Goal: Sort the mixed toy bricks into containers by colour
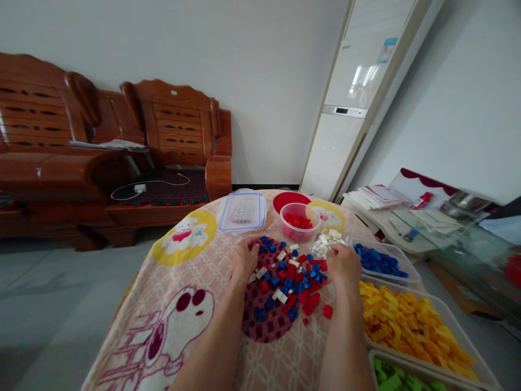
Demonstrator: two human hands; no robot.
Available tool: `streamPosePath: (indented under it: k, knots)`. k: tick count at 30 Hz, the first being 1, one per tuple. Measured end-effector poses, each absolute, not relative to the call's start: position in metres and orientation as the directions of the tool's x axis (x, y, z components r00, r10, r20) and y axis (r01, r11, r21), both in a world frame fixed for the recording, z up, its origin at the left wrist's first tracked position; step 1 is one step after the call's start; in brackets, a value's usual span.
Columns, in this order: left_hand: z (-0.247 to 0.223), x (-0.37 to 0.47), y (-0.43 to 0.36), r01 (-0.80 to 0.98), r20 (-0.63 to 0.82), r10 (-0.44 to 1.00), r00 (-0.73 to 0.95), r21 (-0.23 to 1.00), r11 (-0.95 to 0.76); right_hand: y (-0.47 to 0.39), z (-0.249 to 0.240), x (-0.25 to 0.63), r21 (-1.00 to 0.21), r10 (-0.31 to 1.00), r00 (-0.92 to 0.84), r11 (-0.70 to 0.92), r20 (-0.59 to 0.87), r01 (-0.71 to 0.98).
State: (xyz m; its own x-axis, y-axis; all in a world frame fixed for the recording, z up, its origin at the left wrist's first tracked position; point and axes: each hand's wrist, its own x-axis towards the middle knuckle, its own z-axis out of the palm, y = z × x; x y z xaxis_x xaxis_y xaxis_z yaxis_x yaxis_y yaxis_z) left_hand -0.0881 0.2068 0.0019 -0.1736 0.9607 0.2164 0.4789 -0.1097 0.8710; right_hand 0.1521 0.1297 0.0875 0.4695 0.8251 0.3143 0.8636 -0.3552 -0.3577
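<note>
Many mixed bricks [291,279] lie mid-tablecloth [220,260]. Left hand [245,260], fingertips partly hidden, curls beside blue bricks [266,244], right hand [344,263] by white bricks [323,245]; whether either grips, I cannot tell. Green bricks [393,379], near right, are cut off.

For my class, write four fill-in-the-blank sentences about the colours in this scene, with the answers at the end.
The pieces inside the round tub are ____.
In the picture, the bricks just below the yellow bricks are ____.
The loose single-coloured pile beside the right hand is ____.
Beyond the left hand, the clear rectangular lid is edged in ____.
Missing words: red; green; white; blue.
</note>
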Motion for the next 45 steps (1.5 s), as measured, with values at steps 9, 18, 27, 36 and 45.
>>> streamPosePath:
  k: [9, 18, 27, 36, 45]
  knots:
    - [0.016, -0.084, 0.196, 0.469, 0.147, 0.971, -0.188, 0.882, -0.043, 0.127, 0.092, 0.151, -0.451, 0.803, 0.488, -0.315, 0.343, 0.835]
    - [0.013, -0.082, 0.199, 0.432, 0.134, 0.975, -0.178, 0.901, -0.045, 0.149, 0.069, 0.112, -0.602, 0.9, 0.173, 0.116, 0.401, 0.79]
    - [0.025, -0.079, 0.199, 0.473, 0.124, 0.975, -0.186, 0.881, -0.022, 0.163, 0.023, 0.095, -0.365, 0.95, -0.027, 0.145, 0.31, 0.92]
    - [0.015, -0.079, 0.204, 0.421, 0.13, 0.975, -0.178, 0.906, -0.044, 0.165, 0.022, 0.095, -0.367, 0.927, 0.043, 0.104, 0.372, 0.924]
    - [0.018, -0.078, 0.203, 0.455, 0.132, 0.979, -0.158, 0.889, -0.046, 0.164, 0.027, 0.093, -0.479, 0.872, 0.101, 0.163, 0.48, 0.863]
